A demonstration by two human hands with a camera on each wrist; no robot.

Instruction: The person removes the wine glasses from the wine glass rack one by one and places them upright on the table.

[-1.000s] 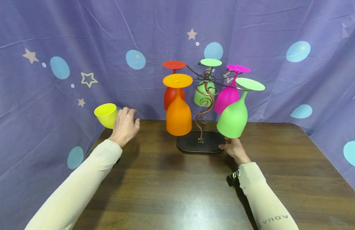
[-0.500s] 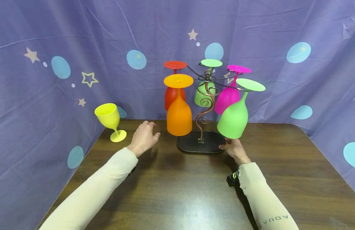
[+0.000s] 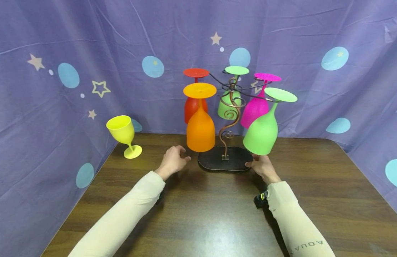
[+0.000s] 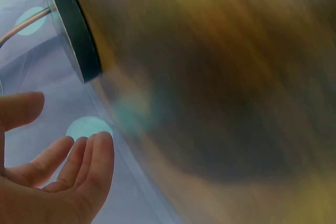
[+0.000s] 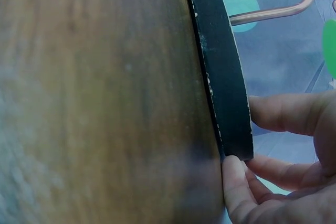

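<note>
A metal wine glass rack [image 3: 212,162] with a black oval base and a twisted copper stem stands at the table's middle. Upside down on its arms hang orange [image 3: 201,132], red [image 3: 195,72], magenta [image 3: 254,111] and two green goblets [image 3: 261,137]. My right hand [image 3: 263,168] grips the right end of the base, thumb on top and fingers at the edge, as the right wrist view shows. Just left of the base is my left hand [image 3: 172,162], holding nothing, its thumb apart from loosely bent fingers. A yellow goblet [image 3: 121,131] stands upright at far left.
The brown wooden table [image 3: 198,214] carries all of this. Behind it and along both sides hangs a purple curtain [image 3: 172,35] with stars and blue ovals. The hanging goblets jut out over the base on both sides.
My left hand has let go of the yellow goblet, leaving it standing, and has moved right toward the rack's base. The right hand stays on the base.
</note>
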